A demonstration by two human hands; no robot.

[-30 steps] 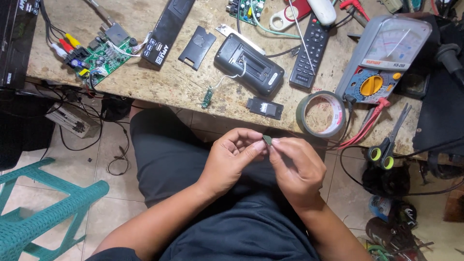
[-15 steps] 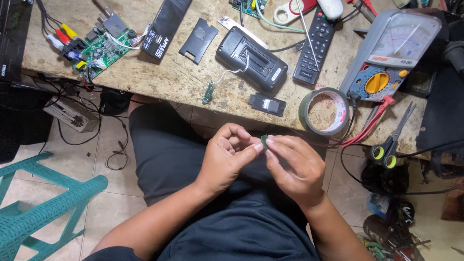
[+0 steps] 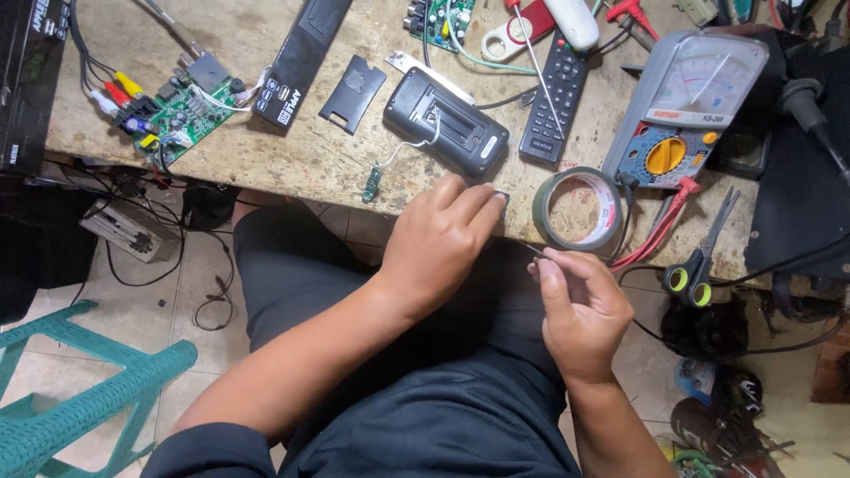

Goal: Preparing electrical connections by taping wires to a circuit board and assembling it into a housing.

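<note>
Your right hand [image 3: 580, 305], nearest you, pinches a thin pin just below the tape roll [image 3: 580, 208]; keep that pinch firm. Your left hand [image 3: 443, 235] closes its fingers on a small dark part [image 3: 502, 199] at the bench [image 3: 292, 159] edge left of the roll; lift it squarely.

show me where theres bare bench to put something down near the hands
Bare wood lies along the front edge between the green circuit board and the small loose board, below the black flat cover. The right side is crowded: tape roll, multimeter, scissors, remote. The left hand reaches beside the tape roll.
</note>
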